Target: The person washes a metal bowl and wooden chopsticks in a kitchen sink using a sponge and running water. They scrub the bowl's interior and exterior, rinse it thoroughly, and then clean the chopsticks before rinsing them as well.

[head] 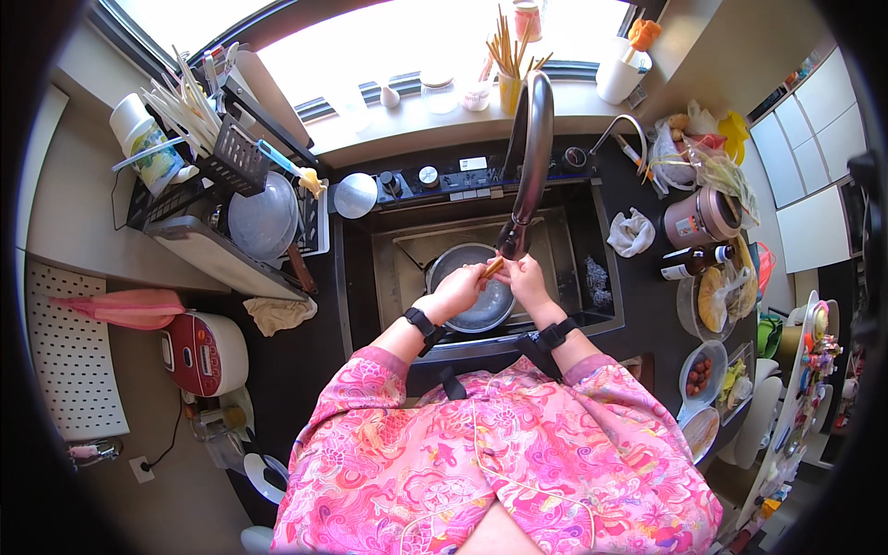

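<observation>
Both my hands meet below the spout of a dark metal faucet (533, 152), above the sink (402, 277). A short tan piece, perhaps the end of a wooden utensil (493, 267), shows between my fingers. My left hand (459, 288) is closed on it. At its other side are the fingers of my right hand (522, 277); whether they grip it or only touch it is hard to tell. Under my hands a round grey pan (479, 313) lies in the sink. A steel-wool-like scrubber (597, 281) sits at the sink's right side.
Left of the sink stand a dish rack with a pan lid (263, 216), a cutting board (222, 253) and a cloth (277, 316). A white cloth (630, 232), a brown bottle (694, 261) and food containers (703, 371) are on the right counter. Chopsticks in a yellow cup (510, 94) stand behind.
</observation>
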